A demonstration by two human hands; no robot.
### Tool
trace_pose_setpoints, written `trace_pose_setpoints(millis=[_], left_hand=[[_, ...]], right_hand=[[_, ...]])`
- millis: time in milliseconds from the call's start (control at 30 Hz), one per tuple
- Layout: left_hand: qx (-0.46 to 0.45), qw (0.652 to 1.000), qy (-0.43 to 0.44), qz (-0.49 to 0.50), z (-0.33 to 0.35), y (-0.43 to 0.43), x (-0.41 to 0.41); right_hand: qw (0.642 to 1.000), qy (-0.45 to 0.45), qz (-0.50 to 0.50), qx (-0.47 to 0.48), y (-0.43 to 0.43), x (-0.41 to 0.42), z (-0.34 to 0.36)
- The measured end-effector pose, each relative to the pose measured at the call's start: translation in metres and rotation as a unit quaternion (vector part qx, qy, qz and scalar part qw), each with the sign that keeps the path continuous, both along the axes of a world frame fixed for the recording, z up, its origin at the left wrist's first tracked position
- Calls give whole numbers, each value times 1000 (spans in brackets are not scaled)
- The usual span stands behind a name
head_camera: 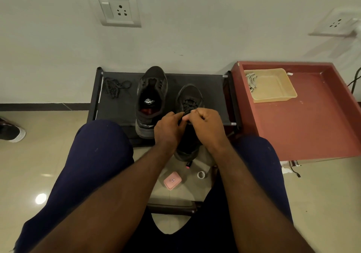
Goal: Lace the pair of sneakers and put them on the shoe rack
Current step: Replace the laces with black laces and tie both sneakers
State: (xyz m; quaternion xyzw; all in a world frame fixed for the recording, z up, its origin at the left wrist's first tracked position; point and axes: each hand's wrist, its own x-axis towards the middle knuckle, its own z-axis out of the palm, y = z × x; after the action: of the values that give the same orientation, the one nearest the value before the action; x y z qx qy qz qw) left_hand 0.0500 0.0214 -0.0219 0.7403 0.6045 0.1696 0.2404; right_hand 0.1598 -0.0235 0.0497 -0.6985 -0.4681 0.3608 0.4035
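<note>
Head view. The person is seated facing a low black shoe rack (117,114) set against the wall, at 12 o'clock from the knees.

Both hands work on the right-hand sneaker (190,94). Its toe lies on the rack top and its heel projects past the front rail toward the person; what supports the heel cannot be determined. The left hand (169,127) and right hand (207,124) meet over the tongue. Fingers on both are curled, with the tips pinching the dark speckled lace (188,104), which already crosses the lower eyelets.

The second sneaker (151,88) stands at 9 o'clock from the first, just beside it, unlaced, with its insole exposed. Its loose lace (114,87) lies bunched on the rack at 9 o'clock from that shoe, apart from it.

At 3 o'clock from the rack, a red tabletop (302,125) carries a beige tray (273,88) holding grey laces (252,81). A pink case (172,180) lies on the floor between the legs.

Handling assessment: the lace is limp and thin, so it is best pinched close to the tip for threading. The sneakers appear light, with soft uppers that will yield. The firmer heel collar or sole edge is the advisable hold for placement.

Progress assessment: first shoe near completion, second untouched.
</note>
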Motion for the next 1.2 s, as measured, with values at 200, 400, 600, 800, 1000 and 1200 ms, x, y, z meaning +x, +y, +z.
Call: trace_pose_setpoints(millis=[200, 400, 600, 800, 1000, 1200], left_hand=[[5, 1000, -6, 8, -3, 0, 0], [-5, 1000, -11, 5, -5, 3, 0], [-9, 1000, 1, -9, -3, 1, 0], [-20, 1000, 13, -6, -2, 2, 0], [-9, 1000, 3, -3, -2, 2, 0], [0, 1000, -6, -13, -3, 3, 0]], right_hand=[[901, 400, -166, 25, 2, 6, 37], [977, -125, -93, -143, 2, 26, -5], [914, -284, 51, -286, 4, 15, -15], [978, -176, 95, -59, 1, 7, 10], [964, 241, -109, -8, -3, 13, 33], [957, -248, -13, -151, 4, 33, -15]])
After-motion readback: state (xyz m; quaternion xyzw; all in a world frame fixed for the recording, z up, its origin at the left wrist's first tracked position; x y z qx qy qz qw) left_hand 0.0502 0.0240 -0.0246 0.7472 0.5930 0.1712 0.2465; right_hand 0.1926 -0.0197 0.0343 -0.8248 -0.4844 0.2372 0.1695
